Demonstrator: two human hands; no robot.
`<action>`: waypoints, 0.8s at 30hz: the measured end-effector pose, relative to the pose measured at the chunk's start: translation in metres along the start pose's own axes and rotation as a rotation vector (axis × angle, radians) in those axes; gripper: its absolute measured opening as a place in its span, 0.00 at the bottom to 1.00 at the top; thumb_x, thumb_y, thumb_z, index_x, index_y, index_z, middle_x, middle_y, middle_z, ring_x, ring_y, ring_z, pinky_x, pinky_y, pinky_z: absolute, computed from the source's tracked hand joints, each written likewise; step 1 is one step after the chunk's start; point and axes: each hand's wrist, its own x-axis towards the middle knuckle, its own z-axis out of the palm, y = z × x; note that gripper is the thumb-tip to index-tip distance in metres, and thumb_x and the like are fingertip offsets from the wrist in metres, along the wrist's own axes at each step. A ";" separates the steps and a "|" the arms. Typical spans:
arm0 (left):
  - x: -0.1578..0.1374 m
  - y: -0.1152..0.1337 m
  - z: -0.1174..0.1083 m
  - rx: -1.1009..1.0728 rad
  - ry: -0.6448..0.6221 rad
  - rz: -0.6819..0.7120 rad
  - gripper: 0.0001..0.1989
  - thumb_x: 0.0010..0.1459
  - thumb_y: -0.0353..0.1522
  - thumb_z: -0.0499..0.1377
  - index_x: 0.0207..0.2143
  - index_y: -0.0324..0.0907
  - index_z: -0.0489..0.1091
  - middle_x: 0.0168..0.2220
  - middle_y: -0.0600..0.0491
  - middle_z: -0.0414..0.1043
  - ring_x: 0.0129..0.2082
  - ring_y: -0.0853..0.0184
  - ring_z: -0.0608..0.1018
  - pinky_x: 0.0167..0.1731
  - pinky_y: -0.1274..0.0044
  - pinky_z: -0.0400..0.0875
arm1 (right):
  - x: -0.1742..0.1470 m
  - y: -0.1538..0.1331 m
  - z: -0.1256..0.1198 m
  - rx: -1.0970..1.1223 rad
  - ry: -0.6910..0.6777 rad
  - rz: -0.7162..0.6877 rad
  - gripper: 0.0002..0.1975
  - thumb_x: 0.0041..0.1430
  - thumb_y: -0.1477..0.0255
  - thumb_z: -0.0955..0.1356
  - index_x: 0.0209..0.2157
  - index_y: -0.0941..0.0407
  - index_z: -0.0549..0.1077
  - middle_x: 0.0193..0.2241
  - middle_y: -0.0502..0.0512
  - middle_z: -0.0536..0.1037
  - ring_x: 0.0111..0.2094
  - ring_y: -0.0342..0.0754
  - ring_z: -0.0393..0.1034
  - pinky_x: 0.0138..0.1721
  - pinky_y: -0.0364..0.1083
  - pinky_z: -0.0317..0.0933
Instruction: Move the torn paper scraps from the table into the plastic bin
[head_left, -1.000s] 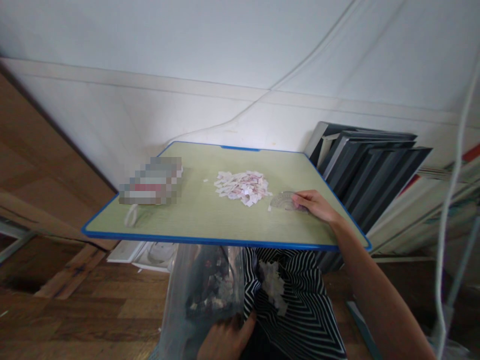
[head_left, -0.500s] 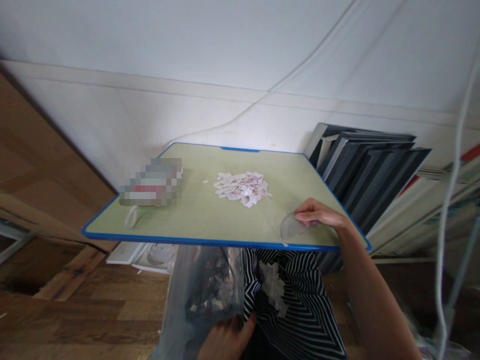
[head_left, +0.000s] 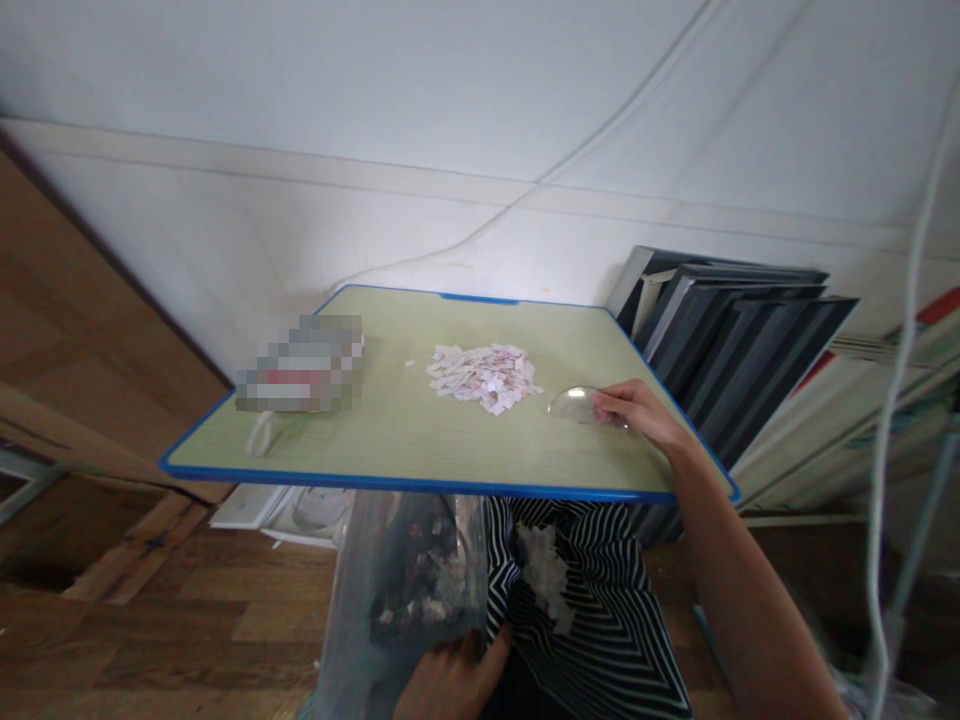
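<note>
My right hand (head_left: 637, 408) pinches a clear, curved plastic dish or lid (head_left: 574, 402) just above the right part of the table. To its left, a loose pile of small white and pinkish paper pieces (head_left: 486, 376) lies on the light tabletop (head_left: 360, 435). Below the front edge, my left hand (head_left: 450, 678) is closed, thumb against the black-and-white striped cloth (head_left: 600, 640), at the border with a clear plastic bin (head_left: 349, 610). White paper scraps (head_left: 546, 570) rest in the cloth's folds. More scraps (head_left: 427, 600) show in the bin.
A blurred-out box-like object (head_left: 300, 365) with a white strap (head_left: 259, 436) occupies the table's left side. Dark flat panels (head_left: 727, 350) lean on the wall at right. A white cable (head_left: 892, 400) hangs at far right. Brown cardboard (head_left: 90, 300) stands at left.
My right hand has moved slightly up and away from the front edge, tilting the clear plastic piece flatter and nearer the paper pile. My left hand stays in place.
</note>
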 end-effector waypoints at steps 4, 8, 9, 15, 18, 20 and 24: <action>0.000 0.001 -0.002 0.022 0.011 0.001 0.32 0.52 0.17 0.46 0.58 0.48 0.48 0.42 0.47 0.68 0.37 0.63 0.73 0.35 0.74 0.67 | 0.003 0.000 0.005 -0.144 0.003 -0.027 0.21 0.49 0.58 0.62 0.15 0.60 0.67 0.12 0.47 0.59 0.16 0.38 0.50 0.19 0.41 0.43; 0.000 0.001 -0.001 0.024 0.035 -0.003 0.33 0.51 0.16 0.45 0.58 0.47 0.48 0.43 0.46 0.68 0.37 0.61 0.73 0.34 0.73 0.67 | 0.002 -0.001 0.009 -0.174 -0.133 -0.079 0.22 0.50 0.58 0.61 0.15 0.60 0.67 0.12 0.48 0.61 0.17 0.38 0.52 0.20 0.41 0.46; 0.000 0.001 -0.001 0.018 0.040 -0.007 0.33 0.50 0.16 0.45 0.58 0.47 0.48 0.43 0.46 0.68 0.37 0.61 0.73 0.35 0.73 0.67 | 0.002 -0.001 0.010 -0.171 -0.149 -0.089 0.22 0.50 0.57 0.61 0.16 0.60 0.67 0.13 0.48 0.62 0.17 0.38 0.53 0.20 0.41 0.46; 0.000 0.002 -0.005 -0.002 0.011 0.002 0.32 0.51 0.17 0.46 0.58 0.46 0.49 0.43 0.46 0.68 0.39 0.62 0.72 0.36 0.75 0.66 | 0.008 0.001 0.014 -0.186 0.028 -0.086 0.22 0.51 0.56 0.60 0.16 0.60 0.66 0.13 0.47 0.60 0.17 0.38 0.53 0.20 0.41 0.48; -0.001 0.002 -0.006 0.011 -0.008 -0.004 0.33 0.51 0.17 0.45 0.58 0.47 0.48 0.44 0.46 0.67 0.39 0.62 0.73 0.35 0.74 0.66 | 0.011 0.003 0.015 -0.157 0.086 -0.051 0.22 0.51 0.55 0.59 0.17 0.59 0.64 0.13 0.47 0.60 0.16 0.38 0.53 0.19 0.41 0.48; -0.002 0.002 -0.004 0.007 0.006 -0.004 0.33 0.51 0.17 0.45 0.58 0.47 0.48 0.45 0.46 0.67 0.39 0.61 0.73 0.36 0.74 0.66 | 0.012 0.003 0.015 -0.139 0.092 -0.036 0.22 0.50 0.54 0.60 0.17 0.59 0.64 0.12 0.47 0.60 0.16 0.38 0.54 0.18 0.41 0.49; -0.002 0.001 0.000 -0.019 0.043 0.010 0.32 0.51 0.17 0.45 0.57 0.46 0.50 0.44 0.45 0.67 0.39 0.60 0.72 0.36 0.72 0.66 | 0.010 0.001 0.013 -0.074 0.028 -0.031 0.22 0.49 0.54 0.61 0.17 0.59 0.64 0.13 0.47 0.61 0.16 0.39 0.55 0.19 0.40 0.50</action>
